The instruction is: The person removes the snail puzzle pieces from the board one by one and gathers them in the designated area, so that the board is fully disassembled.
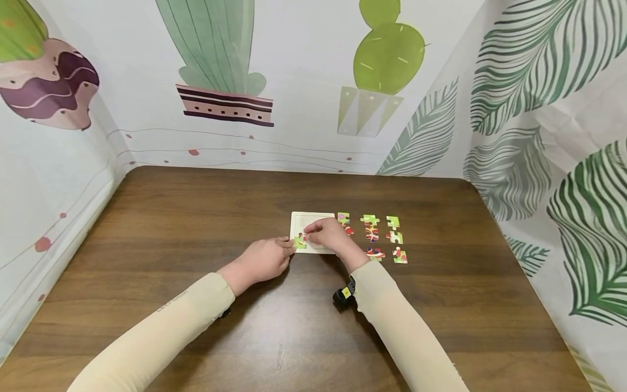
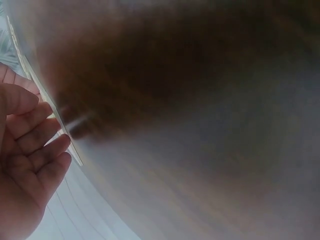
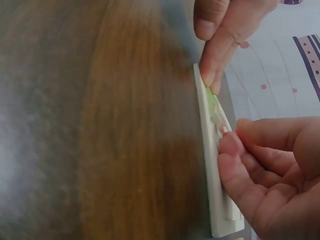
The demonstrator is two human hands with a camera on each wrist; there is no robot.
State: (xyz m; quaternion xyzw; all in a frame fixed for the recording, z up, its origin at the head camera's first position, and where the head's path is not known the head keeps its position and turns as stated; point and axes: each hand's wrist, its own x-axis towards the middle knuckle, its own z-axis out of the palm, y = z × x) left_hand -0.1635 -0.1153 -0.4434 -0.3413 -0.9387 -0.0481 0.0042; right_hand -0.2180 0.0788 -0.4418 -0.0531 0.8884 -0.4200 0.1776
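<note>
A shallow cream puzzle tray (image 1: 313, 215) lies on the table. A green puzzle piece (image 1: 300, 243) sits in its near left corner, also visible as a green strip (image 3: 212, 102) in the right wrist view. My left hand (image 1: 266, 258) rests at the tray's left edge, its fingertips touching the rim and the corner piece. Over the tray, my right hand (image 1: 329, 234) pinches a small puzzle piece between thumb and fingers, right beside the corner piece. Those fingers mostly cover it; only a reddish and white bit (image 3: 223, 129) shows.
Right of the tray lie several loose puzzle pieces, among them a green one (image 1: 393, 221), a red and blue one (image 1: 372, 234) and a green and red one (image 1: 399, 255). My right forearm hides part of that area. The brown wooden table (image 1: 196, 218) meets a printed cloth backdrop (image 1: 303, 147).
</note>
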